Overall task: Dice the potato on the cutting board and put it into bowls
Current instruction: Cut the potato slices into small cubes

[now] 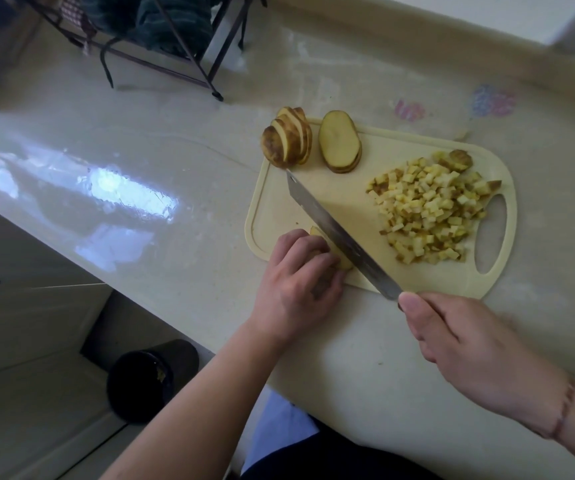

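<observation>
Potato slices (331,252) under the curled left hand (296,282) look firm, wet and slippery, needing fingertip pinning while the right hand (466,341) grips the knife (341,237).

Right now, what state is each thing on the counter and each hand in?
Cutting board: flat on the counter, handle hole to the right.
Diced potato: piled on the board's right side.
Fanned slices: leaning at the board's far left corner.
Stacked slices: lying flat.
Potato piece: under the left hand, beside the blade.
Knife: gripped by the right hand, blade on the board.
</observation>
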Tool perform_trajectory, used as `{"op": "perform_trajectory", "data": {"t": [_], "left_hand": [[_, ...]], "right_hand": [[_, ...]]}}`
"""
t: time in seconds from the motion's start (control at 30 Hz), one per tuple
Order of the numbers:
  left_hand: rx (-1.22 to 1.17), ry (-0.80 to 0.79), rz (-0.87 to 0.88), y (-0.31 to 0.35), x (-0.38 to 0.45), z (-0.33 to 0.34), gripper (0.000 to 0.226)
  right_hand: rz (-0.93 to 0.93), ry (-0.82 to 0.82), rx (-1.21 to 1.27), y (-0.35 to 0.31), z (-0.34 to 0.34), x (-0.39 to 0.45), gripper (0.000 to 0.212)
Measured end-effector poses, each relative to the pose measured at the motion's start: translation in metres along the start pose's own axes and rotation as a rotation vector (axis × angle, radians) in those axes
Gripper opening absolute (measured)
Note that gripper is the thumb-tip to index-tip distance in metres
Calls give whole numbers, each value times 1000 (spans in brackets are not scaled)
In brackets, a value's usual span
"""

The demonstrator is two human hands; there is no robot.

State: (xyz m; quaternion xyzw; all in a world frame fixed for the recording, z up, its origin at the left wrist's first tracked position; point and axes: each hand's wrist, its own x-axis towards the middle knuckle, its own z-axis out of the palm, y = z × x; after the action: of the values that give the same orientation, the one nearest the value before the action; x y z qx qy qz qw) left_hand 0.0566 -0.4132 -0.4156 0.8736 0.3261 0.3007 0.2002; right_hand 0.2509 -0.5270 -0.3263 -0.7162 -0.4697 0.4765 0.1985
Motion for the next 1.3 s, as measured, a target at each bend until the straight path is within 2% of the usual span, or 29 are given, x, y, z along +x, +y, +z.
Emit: {"op": "perform_trajectory", "data": {"t": [0.33, 0.63, 0.9, 1.1, 1.3], "left_hand": [[-30, -8, -27, 0, -3, -4, 12], [-60, 6, -50, 0, -1, -3, 12], [-40, 36, -17, -1, -4, -1, 8], [-23, 36, 12, 0, -9, -3, 6], [-48, 29, -5, 1, -11, -4, 7]], "right_hand": [[-3, -6, -81, -2, -1, -12, 72], [-54, 24, -74, -11, 12, 17, 58], [-2, -26, -12, -2, 1, 14, 73], [-18, -66, 18, -8, -3, 4, 72], [-38, -70, -63, -8, -2, -1, 70]]}}
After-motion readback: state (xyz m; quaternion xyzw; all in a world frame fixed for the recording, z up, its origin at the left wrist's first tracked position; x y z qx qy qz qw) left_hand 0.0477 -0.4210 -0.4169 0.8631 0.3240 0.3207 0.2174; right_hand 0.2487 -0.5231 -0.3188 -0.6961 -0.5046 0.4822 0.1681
